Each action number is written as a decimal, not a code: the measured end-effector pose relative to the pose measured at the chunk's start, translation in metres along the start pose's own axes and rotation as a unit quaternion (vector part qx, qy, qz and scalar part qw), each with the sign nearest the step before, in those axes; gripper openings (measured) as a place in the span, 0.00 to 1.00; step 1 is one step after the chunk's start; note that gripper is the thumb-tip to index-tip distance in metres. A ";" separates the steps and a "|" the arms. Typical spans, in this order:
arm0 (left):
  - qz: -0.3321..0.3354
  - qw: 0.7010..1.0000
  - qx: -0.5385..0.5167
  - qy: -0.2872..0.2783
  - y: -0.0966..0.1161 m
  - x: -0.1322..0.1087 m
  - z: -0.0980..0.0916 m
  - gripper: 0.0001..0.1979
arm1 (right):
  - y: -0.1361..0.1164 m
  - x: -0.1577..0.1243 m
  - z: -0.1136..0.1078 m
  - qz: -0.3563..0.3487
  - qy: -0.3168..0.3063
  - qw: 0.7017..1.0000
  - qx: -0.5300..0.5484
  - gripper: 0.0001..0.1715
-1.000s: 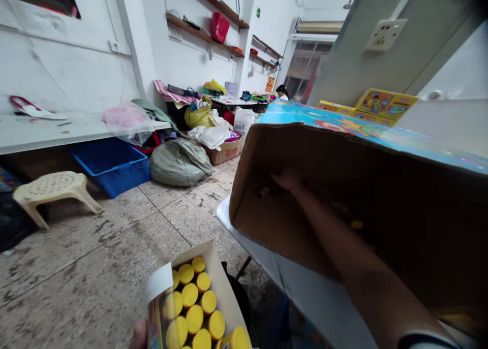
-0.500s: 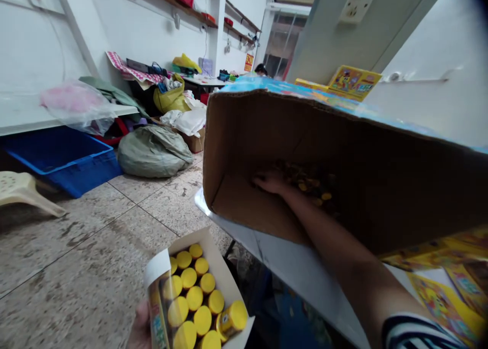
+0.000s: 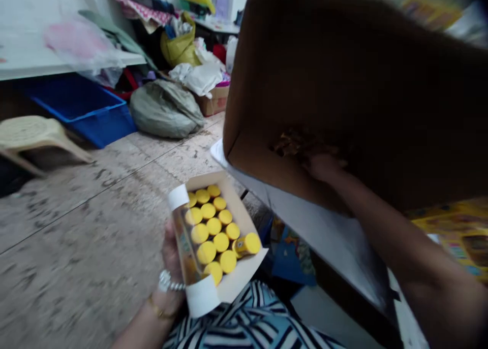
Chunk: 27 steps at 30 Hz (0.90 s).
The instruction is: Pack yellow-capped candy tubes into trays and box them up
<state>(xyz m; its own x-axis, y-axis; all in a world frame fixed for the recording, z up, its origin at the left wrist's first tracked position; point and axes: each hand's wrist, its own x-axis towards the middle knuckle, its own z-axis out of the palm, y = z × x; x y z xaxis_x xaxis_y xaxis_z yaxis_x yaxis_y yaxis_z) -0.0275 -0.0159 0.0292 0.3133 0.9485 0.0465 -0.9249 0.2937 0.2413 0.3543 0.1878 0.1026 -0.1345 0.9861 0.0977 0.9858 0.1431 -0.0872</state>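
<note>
My left hand [image 3: 171,260] grips a small open carton [image 3: 229,283] from below; several yellow-capped bottles [image 3: 213,230] stand in it, and one lies tilted at its right edge [image 3: 247,244]. My right hand [image 3: 324,167] reaches deep into a large cardboard box [image 3: 251,161] lying on its side on the white table [image 3: 335,237]. It rests among small yellowish items [image 3: 293,140] in the box's shadowed interior. The fingers are dark and blurred, so their grip is unclear.
A blue crate [image 3: 82,110], a beige plastic stool [image 3: 34,135] and a grey-green sack [image 3: 165,107] stand on the speckled floor at left. A white bench [image 3: 46,67] runs along the wall. Yellow printed packaging [image 3: 457,232] lies on the table at right.
The view tilted downward. The carton of bottles rose toward the middle of the view, with my wrist now showing. My right hand shifted rightward and deeper inside the big box.
</note>
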 end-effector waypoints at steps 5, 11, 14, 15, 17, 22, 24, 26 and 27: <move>0.037 0.997 0.018 0.069 0.004 -0.003 0.020 0.43 | -0.033 -0.024 -0.004 -0.030 -0.072 0.993 0.092 0.09; 0.034 0.995 0.051 0.082 -0.002 0.001 0.014 0.40 | -0.120 -0.081 -0.039 -0.239 -0.123 0.920 0.285 0.17; 0.019 0.997 0.048 0.055 -0.012 0.004 -0.001 0.34 | -0.160 -0.104 -0.038 -0.342 -0.127 0.897 0.251 0.22; 0.011 0.998 0.040 0.045 -0.015 0.004 -0.006 0.33 | -0.169 -0.109 -0.034 -0.351 -0.138 0.895 0.239 0.25; -0.012 1.000 0.017 0.015 -0.019 0.005 -0.014 0.30 | -0.176 -0.114 -0.027 -0.357 -0.162 0.891 0.227 0.28; -0.080 0.988 -0.049 -0.123 -0.016 0.014 -0.010 0.26 | -0.136 -0.065 -0.019 -0.227 -0.091 0.952 0.186 0.28; -0.100 0.980 -0.053 -0.161 -0.014 0.022 -0.002 0.26 | -0.107 -0.028 -0.017 -0.100 -0.005 0.992 0.083 0.23; -0.118 0.975 -0.054 -0.182 -0.013 0.029 0.005 0.26 | -0.081 0.003 -0.008 -0.049 0.028 0.998 0.035 0.21; -0.126 0.972 -0.057 -0.189 -0.014 0.032 0.008 0.26 | -0.071 0.015 -0.001 -0.042 0.032 0.998 0.023 0.20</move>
<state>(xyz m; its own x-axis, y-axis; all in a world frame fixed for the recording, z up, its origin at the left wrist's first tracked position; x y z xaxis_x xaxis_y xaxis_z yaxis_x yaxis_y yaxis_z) -0.0033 0.0093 0.0348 0.5696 0.7402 0.3573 -0.8198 0.5425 0.1832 0.2826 0.1919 0.1113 -0.2079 0.9635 0.1685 0.9656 0.2297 -0.1220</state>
